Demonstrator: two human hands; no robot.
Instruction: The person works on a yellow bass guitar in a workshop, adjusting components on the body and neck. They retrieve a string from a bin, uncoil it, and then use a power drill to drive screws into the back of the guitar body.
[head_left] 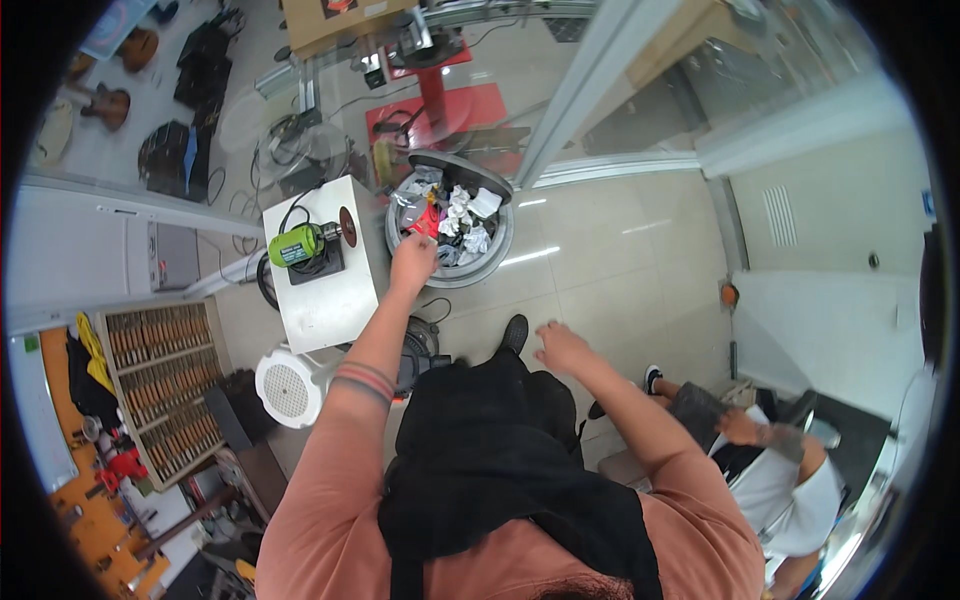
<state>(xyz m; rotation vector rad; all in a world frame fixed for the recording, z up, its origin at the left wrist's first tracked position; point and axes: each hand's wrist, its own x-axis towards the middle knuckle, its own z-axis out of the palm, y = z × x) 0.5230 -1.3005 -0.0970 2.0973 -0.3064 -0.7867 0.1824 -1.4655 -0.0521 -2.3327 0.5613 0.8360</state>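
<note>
My left hand [415, 260] is raised over the near left edge of a grey round bin [502, 240], fingers curled together; what they hold, if anything, is hidden. The bin contains crumpled white paper [458, 210], a red item [422, 222] and other scraps, with a dark lid [450, 165] tilted at its back. Beside it, a white cabinet [325, 310] carries a green motor tool [293, 245] with a brown disc [348, 227]. My right hand [557, 345] hangs out to the right over the tiled floor, fingers apart, holding nothing.
A white perforated stool [288, 388] stands left of my legs, near a wooden rack [160, 370] of tools. A glass partition with metal frame [610, 80] runs ahead. At lower right a co-worker [805, 490] in white sits by a dark bench [860, 435]. A pale door [820, 220] is at right.
</note>
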